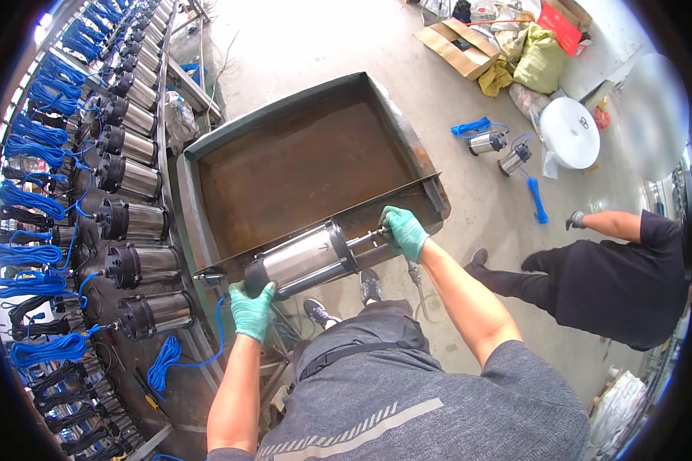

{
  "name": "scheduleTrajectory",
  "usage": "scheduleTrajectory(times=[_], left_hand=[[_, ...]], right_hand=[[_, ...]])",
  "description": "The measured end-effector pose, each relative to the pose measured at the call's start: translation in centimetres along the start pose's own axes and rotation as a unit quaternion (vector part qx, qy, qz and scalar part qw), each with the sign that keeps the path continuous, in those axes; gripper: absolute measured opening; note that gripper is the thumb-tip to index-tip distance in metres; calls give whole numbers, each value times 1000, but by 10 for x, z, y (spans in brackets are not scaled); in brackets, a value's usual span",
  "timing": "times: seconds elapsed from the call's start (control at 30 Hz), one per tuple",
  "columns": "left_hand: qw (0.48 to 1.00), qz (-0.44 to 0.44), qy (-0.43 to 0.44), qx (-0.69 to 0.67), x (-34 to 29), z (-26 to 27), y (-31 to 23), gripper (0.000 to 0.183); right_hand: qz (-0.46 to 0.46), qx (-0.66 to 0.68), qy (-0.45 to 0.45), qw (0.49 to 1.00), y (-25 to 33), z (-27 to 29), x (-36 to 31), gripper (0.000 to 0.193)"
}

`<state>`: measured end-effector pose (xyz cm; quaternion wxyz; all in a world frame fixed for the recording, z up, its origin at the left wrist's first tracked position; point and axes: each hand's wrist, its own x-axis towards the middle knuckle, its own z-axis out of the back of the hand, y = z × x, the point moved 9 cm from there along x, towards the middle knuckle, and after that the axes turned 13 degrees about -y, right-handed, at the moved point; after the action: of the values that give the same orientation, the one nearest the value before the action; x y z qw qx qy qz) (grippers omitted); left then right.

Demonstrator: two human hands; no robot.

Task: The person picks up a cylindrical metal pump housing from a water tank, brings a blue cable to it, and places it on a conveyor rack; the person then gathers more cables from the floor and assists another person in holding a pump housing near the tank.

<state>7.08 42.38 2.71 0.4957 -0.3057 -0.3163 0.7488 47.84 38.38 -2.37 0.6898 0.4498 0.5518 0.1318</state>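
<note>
A submersible pump [300, 255] with a shiny steel barrel and black end cap lies sideways at the near edge of a metal water tank [196, 207]. My left hand [251, 311], in a green glove, is closed around its black end, thumb on top. At the other end, my right hand [404, 232], gloved alike, has its fingers wrapped around a metal pipe fitting [371, 237] joined to the pump. A flat metal bar [407, 187] runs across the tank behind the pump. From near my left hand, a blue cable [221, 323] trails to a coil [164, 361].
Rows of similar pumps [134, 177] with blue cable coils fill the rack on the left. Two more pumps [487, 142] sit on the floor beside a white round drum [569, 133]. A person in black [615, 269] is at right. A cardboard box [457, 48] and sacks [540, 61] lie at the back.
</note>
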Motion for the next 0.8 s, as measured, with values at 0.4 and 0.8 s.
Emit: scheduleTrajectory(times=[0.4,0.8], left_hand=[[1000,-5,-8,-19,-2,0,12,58],[999,2,7,-38,-7,-2,3,61]], right_hand=[[24,43,69,996,-3,2,-2,13],[132,-685,-147,701,69,105,70,36]])
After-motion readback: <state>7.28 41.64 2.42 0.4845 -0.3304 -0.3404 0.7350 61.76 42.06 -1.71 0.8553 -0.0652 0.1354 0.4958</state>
